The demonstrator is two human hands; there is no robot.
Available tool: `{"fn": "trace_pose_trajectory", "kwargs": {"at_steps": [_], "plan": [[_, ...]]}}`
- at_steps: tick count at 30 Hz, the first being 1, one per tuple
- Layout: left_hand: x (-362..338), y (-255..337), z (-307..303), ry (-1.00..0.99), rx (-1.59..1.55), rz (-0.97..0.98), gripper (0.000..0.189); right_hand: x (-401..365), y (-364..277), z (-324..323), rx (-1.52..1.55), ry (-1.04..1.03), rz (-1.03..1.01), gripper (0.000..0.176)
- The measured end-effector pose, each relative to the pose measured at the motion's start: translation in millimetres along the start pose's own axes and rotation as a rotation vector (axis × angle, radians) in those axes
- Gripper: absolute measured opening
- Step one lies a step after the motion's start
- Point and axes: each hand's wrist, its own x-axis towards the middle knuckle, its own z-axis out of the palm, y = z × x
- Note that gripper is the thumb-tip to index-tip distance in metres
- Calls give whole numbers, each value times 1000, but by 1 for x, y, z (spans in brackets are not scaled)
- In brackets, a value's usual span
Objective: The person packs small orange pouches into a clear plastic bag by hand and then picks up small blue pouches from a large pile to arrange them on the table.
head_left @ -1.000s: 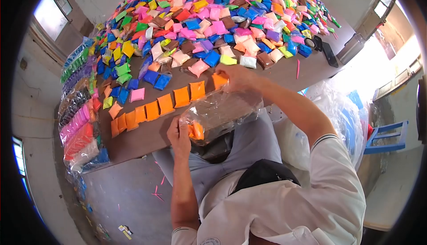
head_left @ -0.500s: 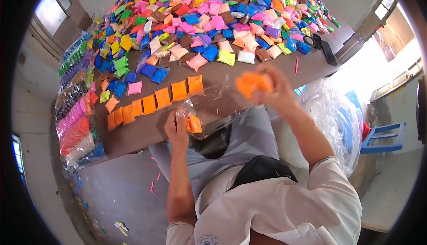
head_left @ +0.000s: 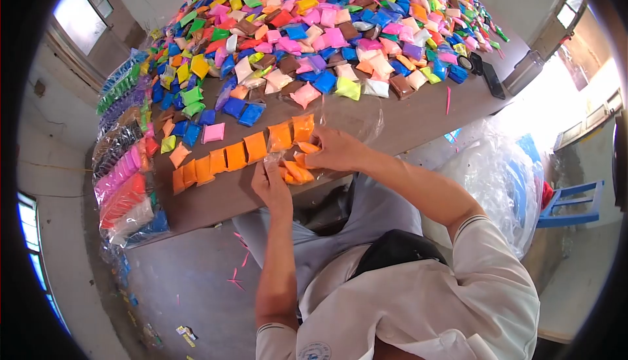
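Observation:
My left hand (head_left: 273,187) is closed on the edge of a clear plastic bag (head_left: 274,158) near the table's front edge. Several orange packets (head_left: 298,174) show at the bag, beside my left fingers. My right hand (head_left: 332,150) reaches in from the right, its fingers closed around orange packets (head_left: 307,147) at the bag's mouth. Just beyond both hands, a slanting row of orange packets (head_left: 236,154) lies on the table. How many packets my right fingers hold is hidden.
A large heap of small coloured packets (head_left: 333,36) covers the back of the brown table (head_left: 399,115). Filled clear bags (head_left: 121,196) line its left side. A phone (head_left: 493,81) and a metal container (head_left: 523,71) stand at the right. Below them are a plastic sack (head_left: 487,170) and a blue stool (head_left: 572,203).
My right hand has moved left and down with the orange packets, from above the table to the bag at my left hand. The view has shifted slightly.

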Motion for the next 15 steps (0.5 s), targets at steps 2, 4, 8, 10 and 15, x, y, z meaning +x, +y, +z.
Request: {"fn": "trace_pose_trajectory", "kwargs": {"at_steps": [2,4,8,10,15], "plan": [[4,-2,0,-18,41,29,28,2,0,3,-135,30,2,58],[6,-2,0,-29,69,32,28,1,0,3,-254,9,5,60],[2,-3,-2,-59,84,45,27,-2,7,1,-318,-40,-67,61],[0,-1,-3,-82,105,64,27,-4,11,-1,-291,-30,-122,60],[0,-5,-1,-80,96,86,26,-14,10,2,-305,-57,-155,60]]}}
